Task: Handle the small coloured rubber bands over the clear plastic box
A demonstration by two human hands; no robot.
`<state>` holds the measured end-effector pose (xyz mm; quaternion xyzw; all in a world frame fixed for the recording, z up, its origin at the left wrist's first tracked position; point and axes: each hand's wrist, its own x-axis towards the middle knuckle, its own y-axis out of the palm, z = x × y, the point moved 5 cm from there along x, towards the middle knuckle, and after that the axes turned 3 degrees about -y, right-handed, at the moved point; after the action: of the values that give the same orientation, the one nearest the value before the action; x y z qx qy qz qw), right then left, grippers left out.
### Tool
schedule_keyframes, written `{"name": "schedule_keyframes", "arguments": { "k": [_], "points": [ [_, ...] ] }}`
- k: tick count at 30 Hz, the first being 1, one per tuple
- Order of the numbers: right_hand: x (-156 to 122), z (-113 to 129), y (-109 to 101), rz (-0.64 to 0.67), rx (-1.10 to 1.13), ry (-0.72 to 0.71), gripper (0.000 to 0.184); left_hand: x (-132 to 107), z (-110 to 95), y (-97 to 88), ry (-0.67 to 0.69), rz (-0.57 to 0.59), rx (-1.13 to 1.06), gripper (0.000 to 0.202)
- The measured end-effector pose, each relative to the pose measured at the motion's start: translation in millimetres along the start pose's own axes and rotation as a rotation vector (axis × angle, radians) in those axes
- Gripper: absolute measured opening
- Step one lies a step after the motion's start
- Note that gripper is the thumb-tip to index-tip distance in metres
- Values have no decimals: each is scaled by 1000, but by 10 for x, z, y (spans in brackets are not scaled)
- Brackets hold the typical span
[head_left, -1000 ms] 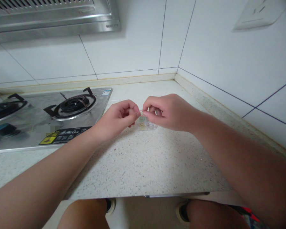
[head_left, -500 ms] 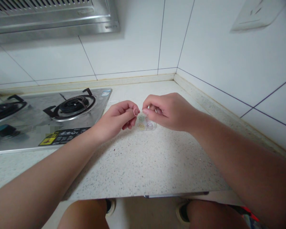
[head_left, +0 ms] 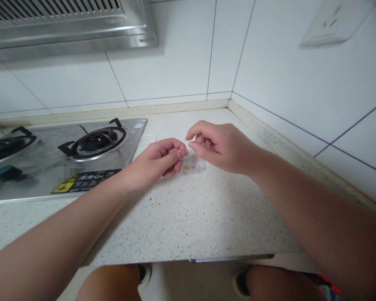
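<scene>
My left hand (head_left: 163,161) pinches a small pink ring (head_left: 181,154) between thumb and index finger, above the counter. Just to its right, my right hand (head_left: 216,144) hovers with its thumb and index finger slightly apart; nothing shows between them, and its other fingers are curled. Behind and below the hands, a small clear plastic case (head_left: 200,168) rests on the counter with several coloured ring-shaped pieces in its compartments, a yellow one (head_left: 186,167) and a purplish one (head_left: 196,166) among them. The hands hide part of the case.
A gas stove (head_left: 44,167) with black burners is set into the speckled counter (head_left: 188,213) on the left. A clear flat piece (head_left: 148,139) lies beside it. The range hood (head_left: 72,33) hangs above. Tiled walls meet behind, with a socket (head_left: 335,25) at upper right.
My right thumb and index finger have parted and moved away from the ring. My left hand, with the ring, has shifted slightly right and down in the picture.
</scene>
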<state>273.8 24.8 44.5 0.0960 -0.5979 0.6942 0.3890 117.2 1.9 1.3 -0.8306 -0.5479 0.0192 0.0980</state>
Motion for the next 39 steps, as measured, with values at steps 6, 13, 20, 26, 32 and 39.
{"name": "schedule_keyframes", "arguments": {
  "k": [6, 13, 20, 26, 32, 39],
  "points": [
    [9, 35, 94, 108, 2, -121, 20, 18, 13, -32, -1, -46, 44, 16],
    [19, -27, 56, 7, 1, 16, 14, 33, 3, -87, -11, -123, 96, 15],
    [-11, -324, 77, 98, -227, 304, 14, 67, 43, -375, 35, -278, 299, 12],
    [-52, -427, 185, 301, -350, 397, 19, 21, 15, -611, 61, -351, 732, 21],
    [-51, -422, 231, 345, -375, 417, 22, -24, -101, -687, 51, -337, 1069, 26],
    [-64, -439, 249, 358, -368, 398, 22, -19, -74, -720, 15, -279, 1129, 27]
  ]
}}
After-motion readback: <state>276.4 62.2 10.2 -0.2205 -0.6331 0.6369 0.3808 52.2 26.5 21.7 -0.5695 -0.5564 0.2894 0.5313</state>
